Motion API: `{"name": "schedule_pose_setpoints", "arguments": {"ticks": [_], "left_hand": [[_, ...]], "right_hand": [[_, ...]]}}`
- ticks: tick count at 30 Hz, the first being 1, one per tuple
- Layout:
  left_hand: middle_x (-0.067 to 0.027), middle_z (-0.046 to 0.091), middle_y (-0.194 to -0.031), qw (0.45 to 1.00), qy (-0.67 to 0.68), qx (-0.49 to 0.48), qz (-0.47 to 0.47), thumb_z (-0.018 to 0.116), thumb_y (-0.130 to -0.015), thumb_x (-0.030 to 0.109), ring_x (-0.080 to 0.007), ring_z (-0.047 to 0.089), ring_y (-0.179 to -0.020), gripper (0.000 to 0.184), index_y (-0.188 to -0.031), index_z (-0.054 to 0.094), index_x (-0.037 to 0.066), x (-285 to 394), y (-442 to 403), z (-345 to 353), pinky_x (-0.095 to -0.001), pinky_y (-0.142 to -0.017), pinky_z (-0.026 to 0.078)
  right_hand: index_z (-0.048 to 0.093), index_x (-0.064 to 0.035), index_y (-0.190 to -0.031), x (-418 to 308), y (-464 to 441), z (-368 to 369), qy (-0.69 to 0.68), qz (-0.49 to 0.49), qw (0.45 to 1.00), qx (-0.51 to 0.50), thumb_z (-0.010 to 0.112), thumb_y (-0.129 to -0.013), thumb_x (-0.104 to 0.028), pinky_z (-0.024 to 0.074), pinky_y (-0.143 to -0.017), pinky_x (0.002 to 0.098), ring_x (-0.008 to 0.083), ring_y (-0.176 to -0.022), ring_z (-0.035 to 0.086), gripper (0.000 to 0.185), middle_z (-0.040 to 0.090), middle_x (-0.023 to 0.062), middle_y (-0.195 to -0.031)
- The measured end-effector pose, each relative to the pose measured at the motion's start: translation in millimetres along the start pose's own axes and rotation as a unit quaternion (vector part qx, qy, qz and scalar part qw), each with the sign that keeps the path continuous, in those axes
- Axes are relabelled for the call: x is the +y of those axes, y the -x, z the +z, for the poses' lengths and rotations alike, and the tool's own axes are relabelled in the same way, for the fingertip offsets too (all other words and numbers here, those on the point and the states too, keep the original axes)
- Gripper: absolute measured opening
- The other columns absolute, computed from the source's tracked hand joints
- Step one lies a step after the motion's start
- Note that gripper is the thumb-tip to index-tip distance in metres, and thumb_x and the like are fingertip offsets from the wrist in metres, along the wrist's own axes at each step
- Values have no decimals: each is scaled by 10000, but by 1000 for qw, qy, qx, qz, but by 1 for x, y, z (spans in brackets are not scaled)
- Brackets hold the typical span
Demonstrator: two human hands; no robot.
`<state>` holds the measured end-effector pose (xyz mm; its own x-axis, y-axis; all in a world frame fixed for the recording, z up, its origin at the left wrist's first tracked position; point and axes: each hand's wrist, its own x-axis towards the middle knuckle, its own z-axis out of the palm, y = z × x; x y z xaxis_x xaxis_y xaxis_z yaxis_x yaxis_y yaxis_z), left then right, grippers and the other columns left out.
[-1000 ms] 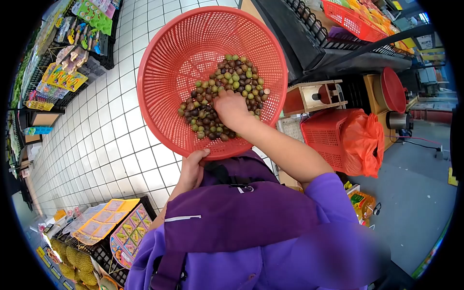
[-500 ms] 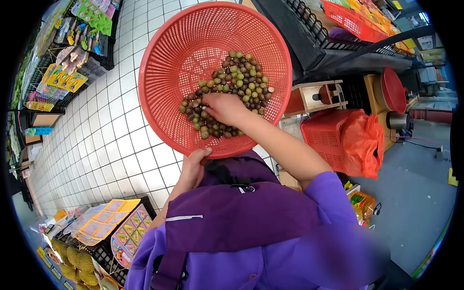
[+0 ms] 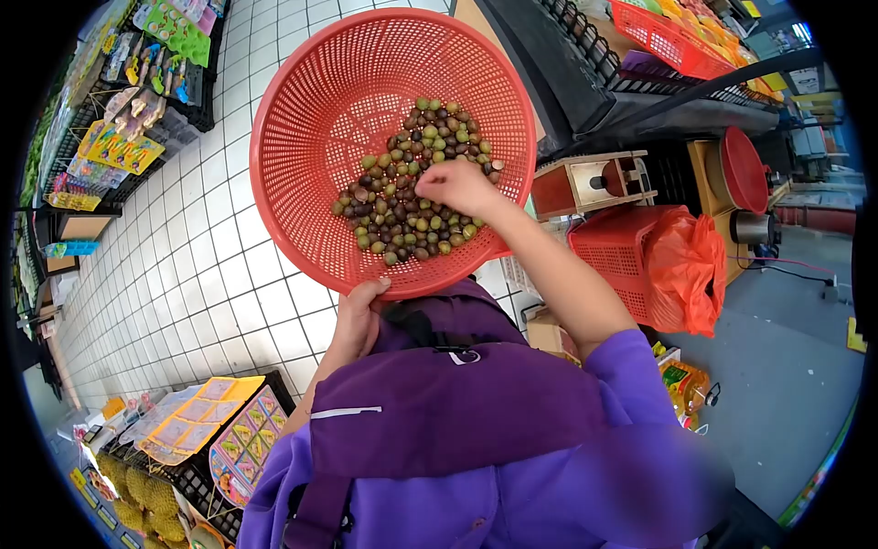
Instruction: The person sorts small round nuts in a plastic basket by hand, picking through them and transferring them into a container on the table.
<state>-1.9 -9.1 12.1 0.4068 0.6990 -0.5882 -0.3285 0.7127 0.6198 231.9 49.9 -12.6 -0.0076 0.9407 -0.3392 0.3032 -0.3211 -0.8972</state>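
A round red perforated plastic basket [image 3: 306, 128] is tilted toward me. Small round green and dark brown fruits [image 3: 393, 215] lie heaped in its lower right part; their exact kind is unclear. My left hand [image 3: 359, 316] grips the near rim, thumb on top and fingers underneath. Over the middle of the heap is my right hand [image 3: 460, 189], its fingertips pinched together close to the fruits. Whatever may be between those fingertips is hidden.
White floor tiles [image 3: 219, 229] stretch out on the left. At the upper right stands a dark display stand [image 3: 558, 82] with a red crate [image 3: 672, 41]. A red basket [image 3: 613, 265] with an orange-red plastic bag [image 3: 686, 274] sits to the right. Durians [image 3: 151, 503] lie lower left.
My right hand has risen off the fruits and shifted right, its fingers now pinched. The basket has moved slightly left, and the fruits have spread a little. My left hand keeps its hold.
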Motion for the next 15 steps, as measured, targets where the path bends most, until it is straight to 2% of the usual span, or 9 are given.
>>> {"name": "schedule_pose_setpoints", "arguments": {"ticks": [1,2,6,7,9,11,12,13,15], "left_hand": [[-138,515,-1088,1000,0,-1,-1,507,-728,6,-221,551,-957,469,-1174,369,-43,0,0,0,-332,-819,473],[-136,519,-1083,1000,0,-1,-2,506,-729,6,-219,553,-955,467,-1173,370,-43,0,0,1,-329,-812,475],[-130,535,-1058,1000,-20,-2,10,505,-732,8,-214,565,-930,457,-1167,378,-43,5,4,8,-324,-792,482],[-130,535,-1058,1000,-20,-2,10,505,-732,8,-214,565,-930,457,-1167,378,-43,5,4,7,-324,-792,482],[-127,543,-1047,1000,-11,-12,-1,506,-734,10,-209,573,-911,445,-1160,388,-41,4,1,3,-318,-773,487],[-127,542,-1047,1000,-13,-6,-3,506,-734,8,-207,576,-903,445,-1161,387,-39,3,3,2,-315,-764,489],[-127,542,-1046,1000,-13,-2,-3,505,-734,7,-206,578,-895,445,-1161,386,-38,2,3,2,-312,-754,492],[-127,542,-1046,1000,-12,-2,-3,505,-734,7,-206,578,-895,445,-1161,386,-38,3,3,3,-312,-754,492],[-123,548,-1032,1000,-13,4,-1,503,-733,6,-201,578,-891,432,-1150,398,-37,4,3,5,-303,-736,495]], "right_hand": [[653,-107,-817,-5,1,7,230,-66,971,24,595,-738,-197,477,-646,353,230,-759,607,134,633,82,-753],[658,-126,-814,-11,6,10,315,-12,949,18,584,-719,-247,470,-693,391,269,-767,594,170,625,100,-804],[652,-141,-857,-2,-2,11,378,-50,923,58,549,-736,-210,473,-695,397,275,-781,595,173,625,99,-809],[645,-141,-856,1,-8,4,343,-85,931,89,543,-732,-194,470,-692,401,285,-776,594,168,625,105,-806],[639,-132,-834,-1,-10,-15,291,-80,945,129,548,-728,-196,468,-686,402,284,-765,596,154,627,100,-795],[642,-117,-787,-11,0,-35,250,-112,961,44,566,-707,-204,469,-689,380,269,-740,598,140,629,79,-760],[644,-117,-781,-21,12,-42,272,-85,958,-33,571,-700,-201,470,-690,377,266,-744,597,138,629,76,-762],[647,-118,-776,-27,23,-43,291,-58,948,-110,575,-694,-197,470,-692,374,262,-749,596,135,629,74,-763],[652,-125,-787,-22,38,-32,425,-38,888,-171,588,-679,-185,473,-682,375,254,-768,595,139,627,69,-770]]}}
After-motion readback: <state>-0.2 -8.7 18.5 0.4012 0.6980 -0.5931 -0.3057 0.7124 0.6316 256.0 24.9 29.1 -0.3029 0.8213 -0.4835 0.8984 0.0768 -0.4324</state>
